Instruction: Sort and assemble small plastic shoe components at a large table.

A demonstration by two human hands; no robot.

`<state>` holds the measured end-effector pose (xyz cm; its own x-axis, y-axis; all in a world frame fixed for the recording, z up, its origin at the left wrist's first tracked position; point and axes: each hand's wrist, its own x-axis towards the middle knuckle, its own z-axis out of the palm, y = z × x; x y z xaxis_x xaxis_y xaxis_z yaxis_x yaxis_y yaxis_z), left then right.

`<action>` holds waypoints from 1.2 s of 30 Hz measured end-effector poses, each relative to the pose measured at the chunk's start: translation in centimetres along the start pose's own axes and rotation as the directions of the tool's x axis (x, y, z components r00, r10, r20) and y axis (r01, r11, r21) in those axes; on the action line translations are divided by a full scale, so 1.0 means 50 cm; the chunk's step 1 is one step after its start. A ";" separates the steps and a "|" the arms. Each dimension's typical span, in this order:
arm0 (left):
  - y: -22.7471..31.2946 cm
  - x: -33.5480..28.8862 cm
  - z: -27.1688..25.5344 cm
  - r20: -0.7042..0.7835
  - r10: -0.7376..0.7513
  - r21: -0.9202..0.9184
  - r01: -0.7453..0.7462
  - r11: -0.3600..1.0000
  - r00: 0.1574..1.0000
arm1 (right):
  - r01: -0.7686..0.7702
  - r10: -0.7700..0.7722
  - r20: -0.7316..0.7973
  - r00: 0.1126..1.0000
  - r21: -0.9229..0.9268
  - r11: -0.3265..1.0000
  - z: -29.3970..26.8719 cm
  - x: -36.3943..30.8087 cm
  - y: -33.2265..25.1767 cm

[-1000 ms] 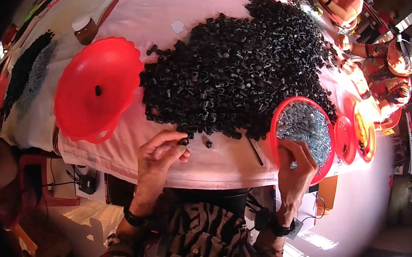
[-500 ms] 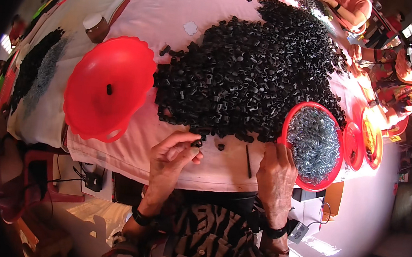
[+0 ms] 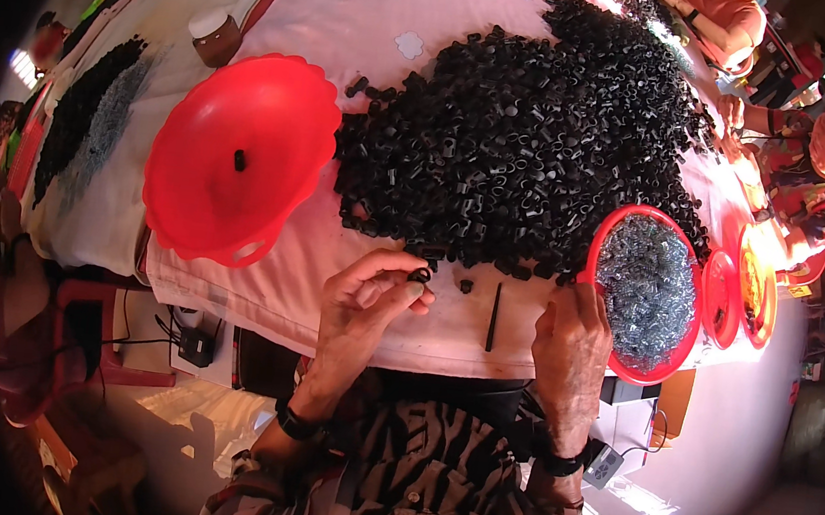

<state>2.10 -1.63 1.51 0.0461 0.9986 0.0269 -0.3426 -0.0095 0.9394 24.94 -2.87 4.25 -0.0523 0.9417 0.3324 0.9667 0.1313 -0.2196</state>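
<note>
My left hand [image 3: 368,298] pinches a small black plastic clip [image 3: 421,275] with a rounded opening between thumb and fingertips, just in front of the big heap of similar black clips [image 3: 524,149]. My right hand [image 3: 575,340] is closed with its knuckles up, beside the rim of a red basket [image 3: 598,239] filled with small shiny silvery pieces [image 3: 645,292]. Whatever its fingers hold, if anything, is hidden beneath them. Between my hands a single black piece [image 3: 467,286] and a thin dark rod [image 3: 494,316] lie on the pale cloth.
To the left stands a large red scalloped bowl [image 3: 288,104] with one black piece [image 3: 240,160] inside. A brown jar [image 3: 216,41] is behind it. Smaller red [image 3: 721,290] and yellow [image 3: 757,284] containers sit at the right, near a co-worker [image 3: 824,170]. The table's front edge [image 3: 441,369] runs before me.
The whole view has shifted a little, moving the table's things rightward in the picture. My left hand still pinches the clip, and my right hand stays closed beside the basket.
</note>
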 end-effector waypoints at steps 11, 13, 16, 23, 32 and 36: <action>-0.001 -0.010 0.013 0.077 -0.050 -0.091 0.057 0.994 0.996 | -0.222 0.216 0.111 0.970 0.762 0.609 -0.011 -0.009 -0.043; -0.005 -0.015 0.023 0.116 -0.076 -0.091 0.086 0.992 0.990 | -0.268 0.154 0.246 0.957 0.953 0.143 -0.003 -0.013 -0.056; -0.011 -0.019 0.025 0.185 -0.064 -0.130 0.089 0.988 0.981 | -0.285 0.112 0.291 0.950 0.956 -0.068 -0.002 -0.006 -0.092; -0.012 -0.017 0.025 0.195 -0.078 -0.135 0.106 0.985 0.978 | -0.280 0.147 0.275 0.950 0.960 0.018 0.020 -0.009 -0.097; -0.014 -0.015 0.022 0.167 -0.098 -0.122 0.119 0.985 0.981 | -0.126 0.083 0.113 0.990 0.976 0.175 0.036 -0.013 -0.105; -0.019 -0.020 0.021 0.163 -0.067 -0.151 0.092 0.984 0.984 | -0.055 0.006 0.056 0.998 0.941 0.333 0.024 -0.011 -0.098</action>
<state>3.37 -2.65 0.96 0.2209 0.9751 0.0192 -0.4746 0.0903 0.8756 19.93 -3.66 4.06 -0.0608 0.9583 0.2792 0.0894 0.2839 -0.9547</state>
